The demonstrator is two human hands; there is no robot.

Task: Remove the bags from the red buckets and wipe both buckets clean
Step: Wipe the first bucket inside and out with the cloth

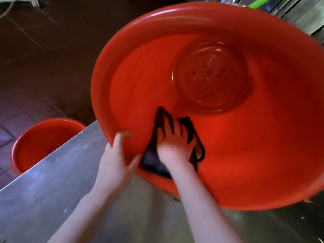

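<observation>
A large red bucket (263,155) lies tilted toward me on a steel counter, with its round bottom visible deep inside. My left hand (117,162) grips the bucket's near rim, thumb inside and fingers over the edge. My right hand (175,142) presses a dark cloth (150,158) with a yellow patch against the inner wall near the rim, fingers spread. A second red bucket (40,137) stands on the floor at the lower left, partly hidden by the counter. No bag shows in either bucket.
The steel counter (52,181) runs from the lower left under the big bucket. Dark floor tiles (43,58) fill the upper left. Steel cabinets (306,16) and a green bar (257,2) stand at the top right.
</observation>
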